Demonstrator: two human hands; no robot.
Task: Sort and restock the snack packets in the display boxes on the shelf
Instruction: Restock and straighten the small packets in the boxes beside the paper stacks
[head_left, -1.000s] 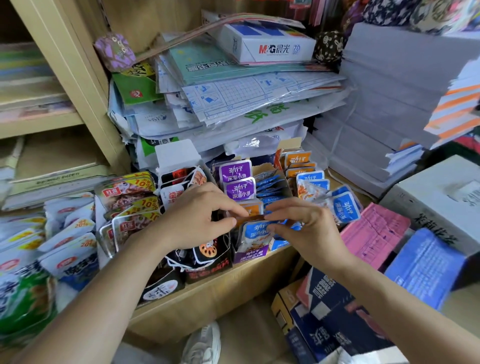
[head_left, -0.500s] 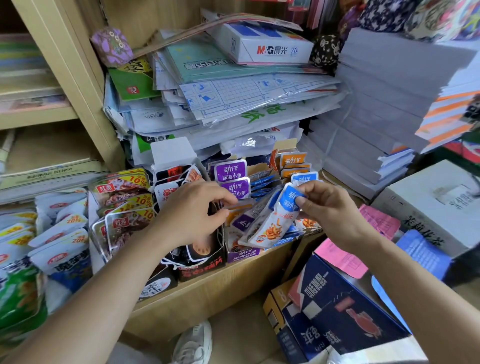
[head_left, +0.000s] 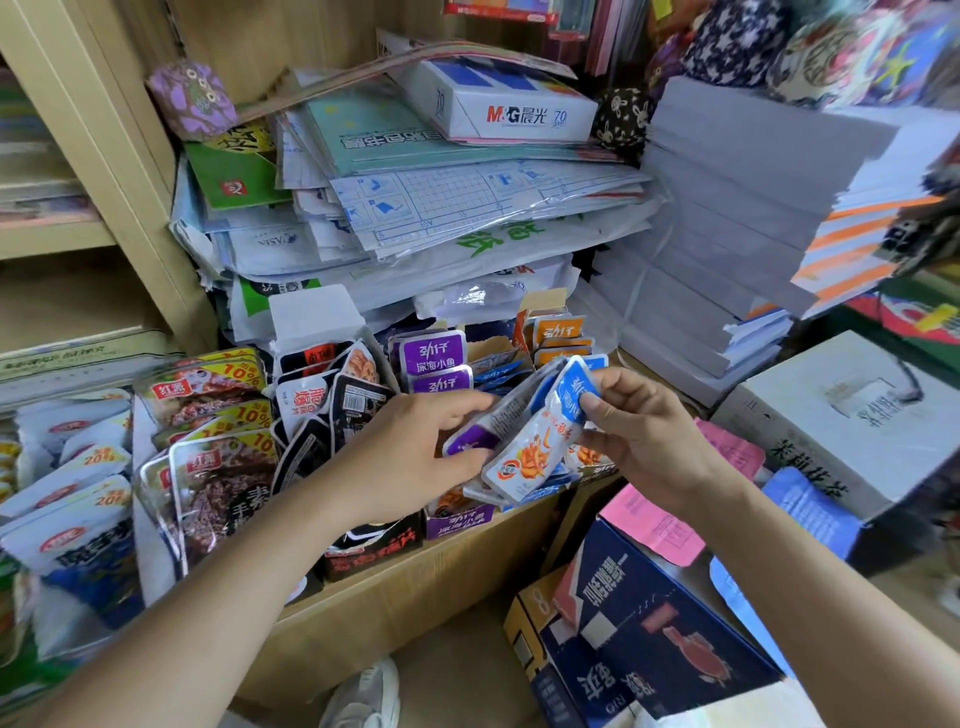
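Observation:
Small snack packets fill open display boxes along the shelf front. My right hand (head_left: 641, 434) pinches the top of a blue and white packet (head_left: 545, 441), lifted and tilted over the purple display box (head_left: 460, 522). My left hand (head_left: 415, 452) grips a bundle of purple-labelled packets (head_left: 470, 439) just left of it, touching the blue packet's lower end. Purple packets (head_left: 434, 353) stand upright at the back of that box; orange packets (head_left: 558, 332) stand further right. Black and white packets (head_left: 332, 410) fill the black box (head_left: 371, 548) under my left wrist.
Red and yellow snack bags (head_left: 208, 400) and white-blue bags (head_left: 72, 499) crowd the shelf's left. Stacked paper packs (head_left: 441, 208) and grey notebooks (head_left: 737, 218) rise behind. A dark blue carton (head_left: 654, 629), pink sheets (head_left: 654, 525) and a white box (head_left: 852, 415) sit lower right. A shoe (head_left: 363, 696) shows below.
My right hand pulled a blue packet up out of the box and holds it higher. My left hand shifted right to grip the purple packets beside it.

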